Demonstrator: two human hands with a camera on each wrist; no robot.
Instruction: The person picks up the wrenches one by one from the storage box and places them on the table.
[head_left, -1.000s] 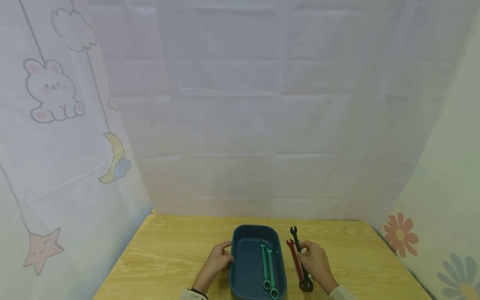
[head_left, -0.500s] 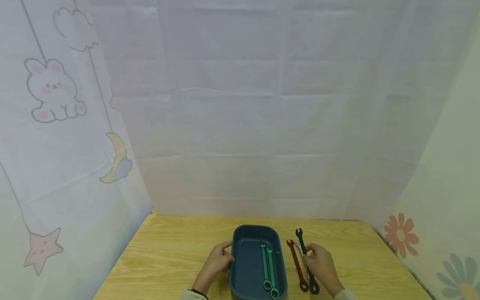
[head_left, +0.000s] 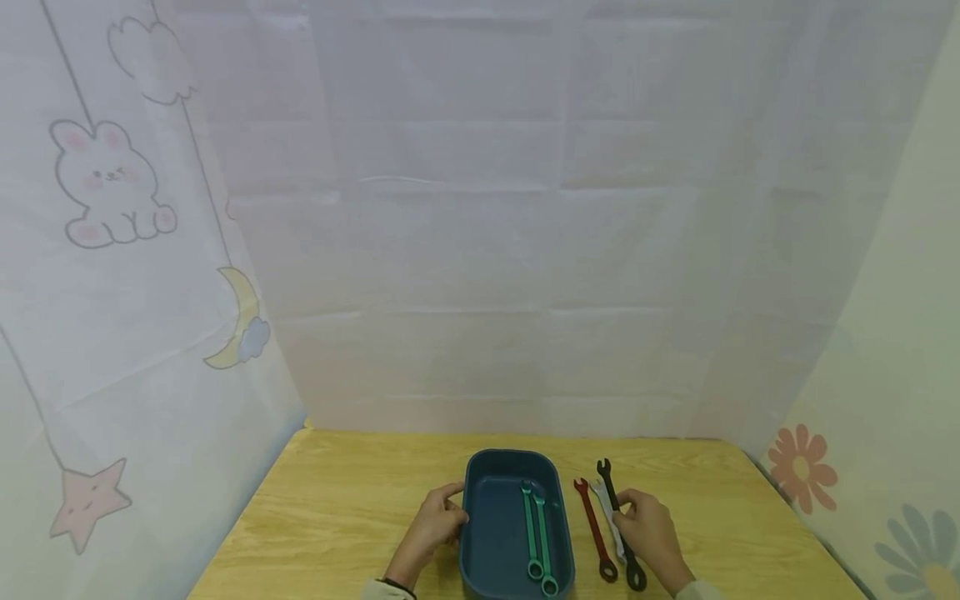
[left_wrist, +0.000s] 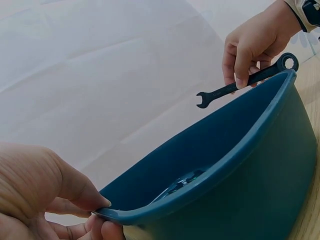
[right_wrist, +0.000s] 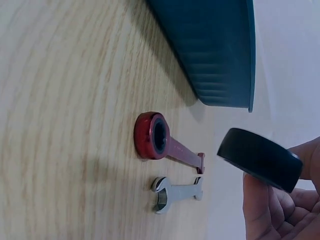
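Note:
My left hand [head_left: 432, 525] pinches the left rim of a dark blue bin [head_left: 487, 533], thumb over the edge in the left wrist view. Two green combination wrenches [head_left: 542, 542] lie inside it, toward its right side. To the right of the bin, my right hand [head_left: 648, 533] holds a black combination wrench [left_wrist: 230, 89] by its shaft, lifted off the table. Below it in the right wrist view, a red combination wrench [right_wrist: 152, 137] and a silver open-ended wrench [right_wrist: 175, 192] lie side by side on the wood.
The light wooden table [head_left: 337, 492] reaches back to a pale cloth wall [head_left: 480, 317]. Side curtains with printed drawings stand at the left and right. The bin's raised wall is between the two hands.
My right hand has moved the black wrench rightward, away from the red one, and the silver wrench has come into sight between them. My left hand stays on the bin's rim.

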